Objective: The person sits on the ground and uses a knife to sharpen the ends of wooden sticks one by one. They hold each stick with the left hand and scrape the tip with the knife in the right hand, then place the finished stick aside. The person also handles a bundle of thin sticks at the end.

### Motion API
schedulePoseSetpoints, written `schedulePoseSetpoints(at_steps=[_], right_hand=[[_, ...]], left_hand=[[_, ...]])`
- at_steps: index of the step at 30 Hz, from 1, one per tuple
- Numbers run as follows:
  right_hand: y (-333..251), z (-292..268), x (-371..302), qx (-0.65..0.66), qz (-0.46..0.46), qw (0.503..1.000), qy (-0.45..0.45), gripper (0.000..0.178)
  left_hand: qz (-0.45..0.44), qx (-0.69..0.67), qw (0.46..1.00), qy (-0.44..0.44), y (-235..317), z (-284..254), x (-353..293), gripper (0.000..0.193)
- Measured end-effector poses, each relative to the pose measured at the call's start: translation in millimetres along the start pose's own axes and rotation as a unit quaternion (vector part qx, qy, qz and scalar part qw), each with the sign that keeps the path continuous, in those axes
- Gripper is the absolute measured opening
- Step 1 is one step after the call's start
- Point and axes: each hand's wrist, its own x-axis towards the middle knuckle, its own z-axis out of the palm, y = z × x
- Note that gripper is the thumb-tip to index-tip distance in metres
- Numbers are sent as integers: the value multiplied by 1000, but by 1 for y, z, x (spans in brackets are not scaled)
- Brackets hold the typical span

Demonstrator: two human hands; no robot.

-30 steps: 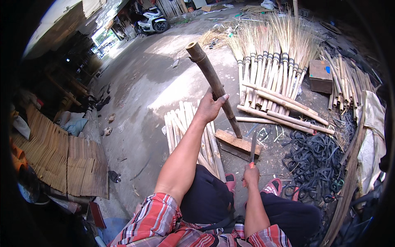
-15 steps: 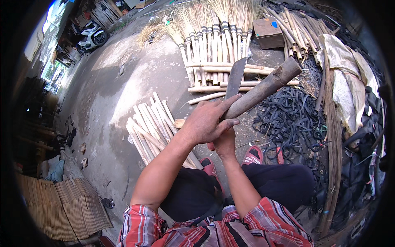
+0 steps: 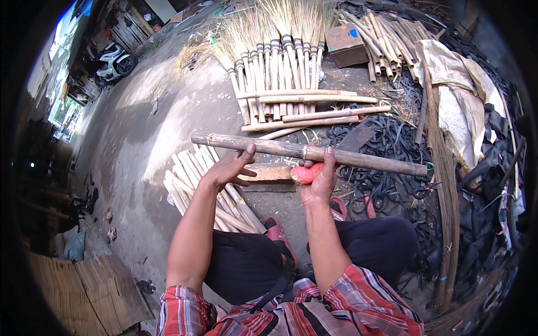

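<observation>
A grey-brown bamboo pole (image 3: pixel 274 147) lies crosswise in front of me, its left end slightly higher. My right hand (image 3: pixel 320 182) is closed round the red handle (image 3: pixel 306 173) of a large knife, and its thumb presses the pole too. The dark knife blade (image 3: pixel 356 138) shows beyond the pole, pointing away to the right. My left hand (image 3: pixel 228 167) has its fingers apart, the thumb side against the pole's near edge. Below the hands a wooden block (image 3: pixel 269 172) sits on the ground.
Pale cut sticks (image 3: pixel 210 187) lie at the left. Brooms (image 3: pixel 280 67) are laid side by side ahead, with loose sticks (image 3: pixel 314 99) across their handles. Black rubber strips (image 3: pixel 386 151) heap at the right, near a cardboard box (image 3: pixel 346 45), more poles (image 3: pixel 386 47) and a whitish sack (image 3: pixel 457 95).
The pole has swung from pointing away to the upper right to lying crosswise. My left hand has moved left and loosened its fingers; the knife blade has tipped to the right.
</observation>
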Motion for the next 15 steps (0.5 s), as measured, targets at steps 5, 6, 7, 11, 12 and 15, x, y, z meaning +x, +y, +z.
schedulePoseSetpoints(at_steps=[5, 6, 7, 11, 12, 15], right_hand=[[7, 1, -8, -24, 103, 993, -49, 54], [10, -3, -8, -59, 137, 986, -70, 57], [14, -9, -6, -61, 158, 977, -130, 63], [41, -42, -10, -173, 276, 938, -116, 39], [48, -50, -12, -174, 303, 933, -85, 34], [64, -75, -19, -237, 312, 920, 4, 26]], left_hand=[[296, -507, 802, 110, 31, 30, 17, 58], [315, -559, 754, 143, 42, 30, 12, 45], [346, -555, 737, 168, 55, 22, 3, 36], [452, -475, 691, 303, 90, -32, -51, 24], [470, -455, 678, 334, 94, -42, -65, 22], [472, -438, 631, 432, 90, -62, -90, 18]])
